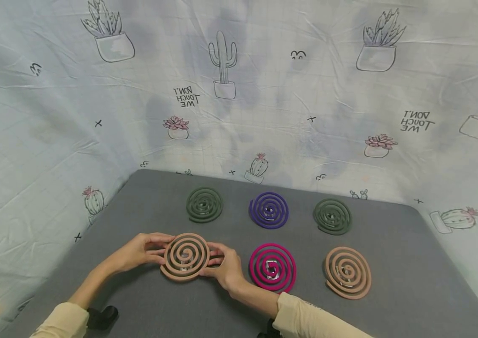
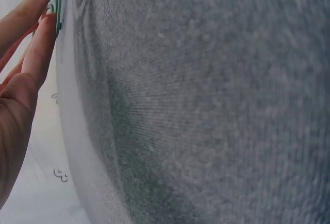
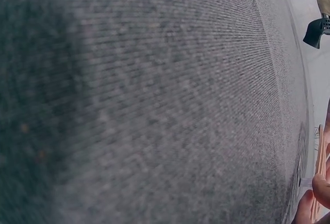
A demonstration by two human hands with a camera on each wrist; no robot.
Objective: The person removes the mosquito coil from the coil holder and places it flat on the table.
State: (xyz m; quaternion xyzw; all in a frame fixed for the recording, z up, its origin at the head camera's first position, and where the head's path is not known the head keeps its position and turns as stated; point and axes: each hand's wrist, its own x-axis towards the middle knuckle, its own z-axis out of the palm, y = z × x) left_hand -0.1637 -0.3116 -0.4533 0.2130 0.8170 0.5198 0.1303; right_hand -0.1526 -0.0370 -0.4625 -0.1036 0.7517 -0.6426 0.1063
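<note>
A tan mosquito coil point(image 1: 186, 254) is held by its edges between both hands at the front left, slightly tilted in the head view. My left hand point(image 1: 148, 249) pinches its left rim between fingers and thumb. On the opposite rim, my right hand point(image 1: 225, 266) grips it with the thumb low and the fingers behind. Only a thin edge of the tan coil point(image 3: 320, 157) shows in the right wrist view. Fingers of the left hand point(image 2: 26, 69) fill the upper left of the left wrist view, where the coil is mostly cut off.
Behind lie a green coil point(image 1: 204, 205), a blue-purple coil point(image 1: 269, 210) and another green coil point(image 1: 332, 216). A pink coil point(image 1: 272, 268) and a second tan coil point(image 1: 348, 272) lie to the right on the grey table point(image 1: 399, 263). A cactus-print cloth point(image 1: 273, 117) hangs around it.
</note>
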